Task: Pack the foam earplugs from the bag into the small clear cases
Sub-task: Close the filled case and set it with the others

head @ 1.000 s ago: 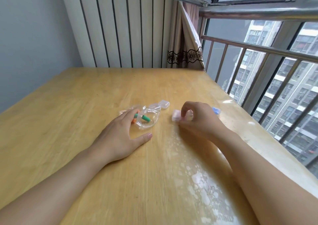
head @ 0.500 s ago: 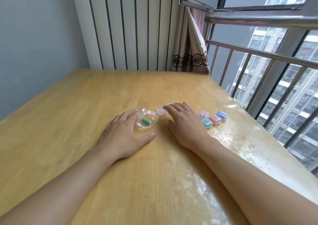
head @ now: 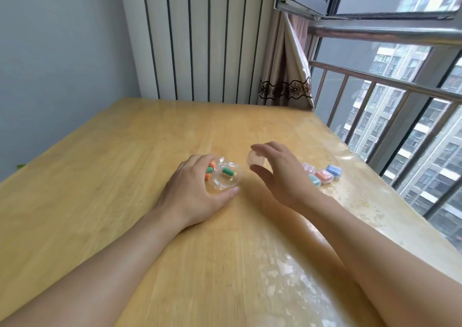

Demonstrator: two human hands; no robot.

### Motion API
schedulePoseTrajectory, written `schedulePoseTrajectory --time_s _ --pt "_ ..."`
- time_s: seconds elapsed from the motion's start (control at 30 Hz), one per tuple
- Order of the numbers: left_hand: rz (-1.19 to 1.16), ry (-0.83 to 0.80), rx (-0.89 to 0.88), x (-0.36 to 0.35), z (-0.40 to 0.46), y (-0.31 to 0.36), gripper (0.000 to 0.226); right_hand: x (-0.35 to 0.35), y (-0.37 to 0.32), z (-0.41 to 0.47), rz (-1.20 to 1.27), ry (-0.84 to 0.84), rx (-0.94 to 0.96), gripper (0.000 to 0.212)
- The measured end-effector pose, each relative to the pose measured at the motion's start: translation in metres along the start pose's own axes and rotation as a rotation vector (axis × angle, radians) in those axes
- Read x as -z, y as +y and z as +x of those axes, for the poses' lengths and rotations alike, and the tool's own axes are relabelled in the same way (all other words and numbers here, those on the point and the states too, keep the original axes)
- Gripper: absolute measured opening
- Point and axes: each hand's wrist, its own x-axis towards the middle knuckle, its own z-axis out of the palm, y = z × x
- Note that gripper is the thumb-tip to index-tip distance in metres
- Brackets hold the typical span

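Wooden table (head: 125,201), glossy film on its window side. Left hand (head: 192,189) lies palm down on the tabletop, fingers and thumb spread around the clear plastic bag (head: 226,178), pinning its left edge; not closed on it. Bag holds a green earplug (head: 228,171); further green and orange earplugs (head: 209,169) show at the fingertips (whether inside the bag or under the fingers, cannot tell). Right hand (head: 282,174) raised off the table, thumb and fingers pinching an empty small clear case (head: 255,160), motion-blurred. Four filled cases (head: 322,174) sit clustered on the table just right of that hand: pale pink, blue, orange, teal contents.
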Motion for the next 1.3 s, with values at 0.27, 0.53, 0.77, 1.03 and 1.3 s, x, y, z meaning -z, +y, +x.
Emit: schedulePoseTrajectory --time_s 0.27,0.53,0.77,1.03,1.3 --pt "-0.393 0.076 -0.291 0.001 -0.016 0.035 0.051 0.025 -0.026 -0.042 1.510 -0.289 -0.452 0.039" --pt "-0.518 0.059 -0.133 -0.004 -0.016 0.038 0.028 0.019 -0.021 -0.034 1.556 -0.402 -0.546 0.034" --pt "-0.288 -0.019 -0.090 -0.017 -0.015 0.035 0.015 0.006 -0.051 -0.045 1.167 -0.110 -0.705 0.028" --pt "-0.325 -0.060 -0.059 -0.005 -0.022 0.035 0.022 0.031 -0.064 -0.073 0.624 -0.426 0.172 0.027" --pt "-0.275 -0.121 -0.040 -0.006 -0.022 0.030 0.009 0.044 -0.036 -0.058 0.406 -0.679 0.129 0.029"
